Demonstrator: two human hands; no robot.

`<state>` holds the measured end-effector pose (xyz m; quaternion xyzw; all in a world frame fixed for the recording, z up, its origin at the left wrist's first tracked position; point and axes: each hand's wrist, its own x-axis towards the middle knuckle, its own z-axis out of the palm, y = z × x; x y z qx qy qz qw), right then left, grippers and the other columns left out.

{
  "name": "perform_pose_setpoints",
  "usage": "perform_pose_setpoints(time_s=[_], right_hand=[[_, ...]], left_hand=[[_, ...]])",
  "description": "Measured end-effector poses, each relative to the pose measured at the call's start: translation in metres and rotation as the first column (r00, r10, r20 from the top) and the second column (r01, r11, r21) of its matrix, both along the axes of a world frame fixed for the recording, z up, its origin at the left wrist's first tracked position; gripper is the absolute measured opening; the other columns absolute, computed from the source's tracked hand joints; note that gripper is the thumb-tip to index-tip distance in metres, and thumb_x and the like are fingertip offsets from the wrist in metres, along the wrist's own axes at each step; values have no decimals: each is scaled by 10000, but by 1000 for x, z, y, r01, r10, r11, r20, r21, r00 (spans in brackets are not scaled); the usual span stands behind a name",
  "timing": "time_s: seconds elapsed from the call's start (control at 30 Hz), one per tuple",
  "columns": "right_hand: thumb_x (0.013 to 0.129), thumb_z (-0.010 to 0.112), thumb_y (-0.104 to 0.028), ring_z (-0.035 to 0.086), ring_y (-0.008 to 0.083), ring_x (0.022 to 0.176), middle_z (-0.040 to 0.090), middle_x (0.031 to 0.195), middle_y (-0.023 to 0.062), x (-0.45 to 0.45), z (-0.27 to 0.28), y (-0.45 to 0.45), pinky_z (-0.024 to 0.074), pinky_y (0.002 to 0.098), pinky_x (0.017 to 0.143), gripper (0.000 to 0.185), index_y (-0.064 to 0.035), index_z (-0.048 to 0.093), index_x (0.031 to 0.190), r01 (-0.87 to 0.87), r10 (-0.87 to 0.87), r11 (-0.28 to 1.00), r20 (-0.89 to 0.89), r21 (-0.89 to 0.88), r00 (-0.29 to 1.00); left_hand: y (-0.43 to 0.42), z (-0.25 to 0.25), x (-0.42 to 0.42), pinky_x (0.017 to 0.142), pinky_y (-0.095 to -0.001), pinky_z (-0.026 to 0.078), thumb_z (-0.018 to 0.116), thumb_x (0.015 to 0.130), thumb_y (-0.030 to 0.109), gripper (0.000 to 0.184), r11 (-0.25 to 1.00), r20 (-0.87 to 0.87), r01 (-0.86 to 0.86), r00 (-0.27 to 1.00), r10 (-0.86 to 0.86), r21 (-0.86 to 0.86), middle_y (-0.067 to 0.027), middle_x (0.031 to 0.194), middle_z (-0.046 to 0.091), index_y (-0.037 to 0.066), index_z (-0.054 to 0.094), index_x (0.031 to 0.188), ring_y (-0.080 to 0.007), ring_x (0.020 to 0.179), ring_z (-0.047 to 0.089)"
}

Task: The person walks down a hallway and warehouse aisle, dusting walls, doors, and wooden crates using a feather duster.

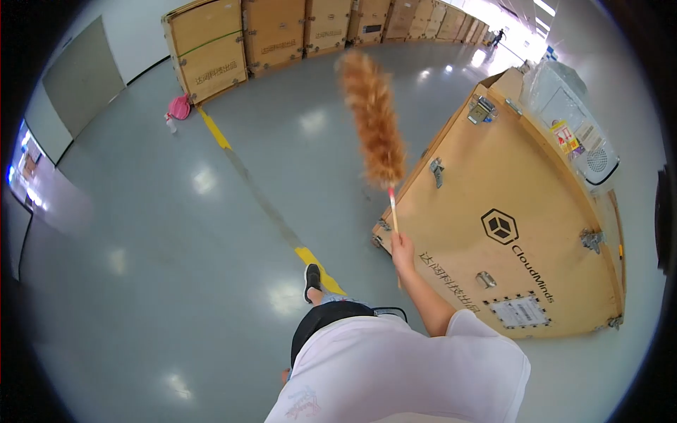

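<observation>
A brown feather duster [376, 120] points up and forward, its fluffy head slightly blurred over the grey floor. My right hand [403, 254] is closed round its thin light handle, beside the left edge of a large wooden crate [508, 211]. The crate carries a CloudMinds logo, metal latches and a paper label. On top of the crate lies a clear plastic box [571, 127] with colourful packets. Of my left hand, at most a sliver of skin [285, 375] shows at the left of my waist; its fingers are hidden.
Several wooden crates [275, 34] line the far side. A pink object [179, 107] and a white bottle [171, 124] are on the floor by the leftmost crate. Yellow tape [215, 128] marks the floor. A distant person [498, 37] is near the bright far end.
</observation>
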<state>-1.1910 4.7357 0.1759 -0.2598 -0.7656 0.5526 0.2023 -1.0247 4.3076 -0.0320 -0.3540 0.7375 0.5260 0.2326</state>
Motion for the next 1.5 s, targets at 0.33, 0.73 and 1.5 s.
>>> perform_pose_setpoints(time_s=[0.33, 0.73, 1.5], right_hand=[[833, 358, -240, 249, 13, 366, 311, 496, -37, -164, 117, -57, 198, 143, 311, 189, -62, 409, 795, -346, 116, 842, -485, -415, 867], [853, 259, -193, 358, 86, 472, 368, 619, 25, -229, 193, -56, 365, 223, 440, 161, -58, 338, 889, -161, -202, 941, -874, -299, 442], [851, 277, -208, 377, 120, 451, 362, 601, 31, -352, 199, -143, 414, 296, 455, 151, -68, 331, 847, 65, -478, 831, -649, -553, 592]], left_hand=[[-83, 6, -159, 498, -296, 418, 450, 702, 179, 195, 975, -70, 130, 987, -144, -178, -139, 661, 542, -4, 516, 715, -207, 582, 523], [-113, -11, -398, 541, -317, 418, 466, 678, 194, 220, 786, -51, 545, 812, -582, -292, -159, 676, 550, -12, 538, 702, -235, 624, 532], [-155, -110, -601, 606, -339, 421, 480, 632, 236, 269, 612, -80, 764, 610, -788, -202, -197, 716, 558, -16, 573, 658, -283, 689, 545]])
